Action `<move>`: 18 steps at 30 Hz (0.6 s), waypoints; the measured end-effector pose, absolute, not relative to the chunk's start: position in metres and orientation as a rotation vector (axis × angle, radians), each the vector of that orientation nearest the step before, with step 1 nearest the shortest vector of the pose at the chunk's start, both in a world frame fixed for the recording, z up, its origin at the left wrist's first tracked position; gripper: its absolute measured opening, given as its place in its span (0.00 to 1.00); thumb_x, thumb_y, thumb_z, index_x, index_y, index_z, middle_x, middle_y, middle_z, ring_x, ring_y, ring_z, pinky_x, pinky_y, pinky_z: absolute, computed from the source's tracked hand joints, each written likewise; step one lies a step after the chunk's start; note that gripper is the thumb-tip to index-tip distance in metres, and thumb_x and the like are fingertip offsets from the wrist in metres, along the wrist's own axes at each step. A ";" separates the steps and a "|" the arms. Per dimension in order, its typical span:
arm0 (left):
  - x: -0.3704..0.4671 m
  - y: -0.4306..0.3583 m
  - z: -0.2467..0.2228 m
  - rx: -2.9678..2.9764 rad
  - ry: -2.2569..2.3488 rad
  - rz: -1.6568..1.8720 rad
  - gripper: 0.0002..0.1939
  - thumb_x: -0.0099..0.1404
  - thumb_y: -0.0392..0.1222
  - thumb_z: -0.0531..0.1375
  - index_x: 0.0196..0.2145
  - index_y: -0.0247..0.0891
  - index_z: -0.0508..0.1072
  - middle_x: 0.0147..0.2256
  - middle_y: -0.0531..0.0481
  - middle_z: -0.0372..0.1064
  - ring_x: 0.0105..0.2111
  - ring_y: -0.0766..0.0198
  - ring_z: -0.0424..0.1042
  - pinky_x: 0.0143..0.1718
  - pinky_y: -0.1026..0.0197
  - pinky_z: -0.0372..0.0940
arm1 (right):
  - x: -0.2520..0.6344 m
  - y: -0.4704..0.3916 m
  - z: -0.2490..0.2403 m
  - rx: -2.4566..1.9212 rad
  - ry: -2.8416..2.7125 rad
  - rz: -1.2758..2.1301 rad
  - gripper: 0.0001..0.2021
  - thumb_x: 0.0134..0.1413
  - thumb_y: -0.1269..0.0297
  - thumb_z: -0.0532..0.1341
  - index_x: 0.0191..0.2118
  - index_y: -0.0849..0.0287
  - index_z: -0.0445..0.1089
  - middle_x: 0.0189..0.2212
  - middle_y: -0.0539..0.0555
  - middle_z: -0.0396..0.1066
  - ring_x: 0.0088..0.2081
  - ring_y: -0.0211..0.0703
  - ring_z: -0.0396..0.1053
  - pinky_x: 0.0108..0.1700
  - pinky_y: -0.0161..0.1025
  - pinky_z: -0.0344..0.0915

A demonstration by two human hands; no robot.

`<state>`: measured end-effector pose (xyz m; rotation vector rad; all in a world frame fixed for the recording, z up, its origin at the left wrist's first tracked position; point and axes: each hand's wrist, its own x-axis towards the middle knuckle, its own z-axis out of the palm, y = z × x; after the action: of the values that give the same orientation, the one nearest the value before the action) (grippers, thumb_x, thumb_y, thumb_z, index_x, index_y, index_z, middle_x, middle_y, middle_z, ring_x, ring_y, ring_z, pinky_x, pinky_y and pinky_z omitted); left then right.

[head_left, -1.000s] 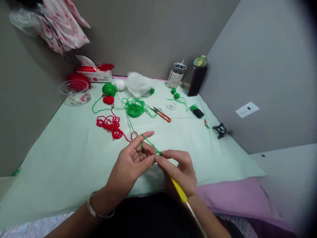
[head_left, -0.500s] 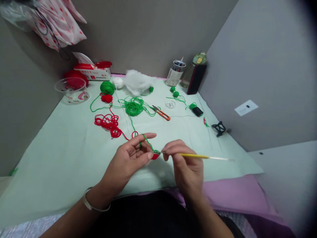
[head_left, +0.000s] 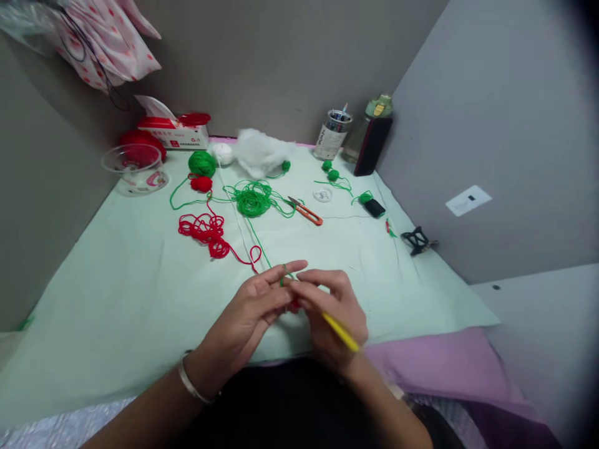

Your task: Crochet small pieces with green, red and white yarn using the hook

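My left hand pinches a small red and green crocheted piece, mostly hidden by fingers. Green yarn runs from the table to the raised index finger and loops round the fingers. Closed round a yellow-handled hook is my right hand, its fingertips touching the left ones at the piece; the hook's tip is hidden. Beyond the hands lie a loose green yarn pile and tangled red yarn.
Orange snips lie mid-table. Farther back are white stuffing, a green ball, a tissue box, a plastic tub, a pen can and a bottle with a phone against it. A black stand is at right.
My right hand has moved left against my left hand, and the hook has swung so its handle points down toward me. My left hand has shifted slightly right.
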<state>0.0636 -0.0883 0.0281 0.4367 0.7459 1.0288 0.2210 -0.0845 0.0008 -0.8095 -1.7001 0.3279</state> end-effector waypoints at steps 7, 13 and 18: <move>0.051 -0.087 0.029 0.617 0.825 1.046 0.18 0.60 0.40 0.73 0.48 0.42 0.85 0.34 0.51 0.75 0.34 0.67 0.70 0.40 0.66 0.64 | 0.222 -0.070 0.014 -0.728 -1.299 0.968 0.09 0.68 0.61 0.62 0.38 0.57 0.79 0.32 0.55 0.76 0.28 0.39 0.70 0.29 0.38 0.70; 0.056 -0.091 0.026 0.751 0.862 1.012 0.20 0.62 0.41 0.73 0.52 0.50 0.82 0.40 0.51 0.77 0.41 0.64 0.72 0.48 0.62 0.65 | 0.216 -0.075 0.008 -0.743 -1.347 0.986 0.07 0.67 0.65 0.63 0.41 0.54 0.81 0.36 0.54 0.80 0.40 0.42 0.76 0.41 0.39 0.74; 0.053 -0.091 0.027 0.748 0.888 0.985 0.21 0.61 0.41 0.73 0.53 0.49 0.82 0.36 0.53 0.73 0.38 0.65 0.71 0.45 0.62 0.65 | 0.221 -0.073 0.007 -0.699 -1.209 1.156 0.07 0.67 0.61 0.64 0.39 0.56 0.78 0.34 0.53 0.78 0.31 0.37 0.72 0.33 0.36 0.71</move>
<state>0.0527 -0.0913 0.0275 0.7476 0.8876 0.9852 0.2210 -0.0734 0.0071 -0.6992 -1.2088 1.1555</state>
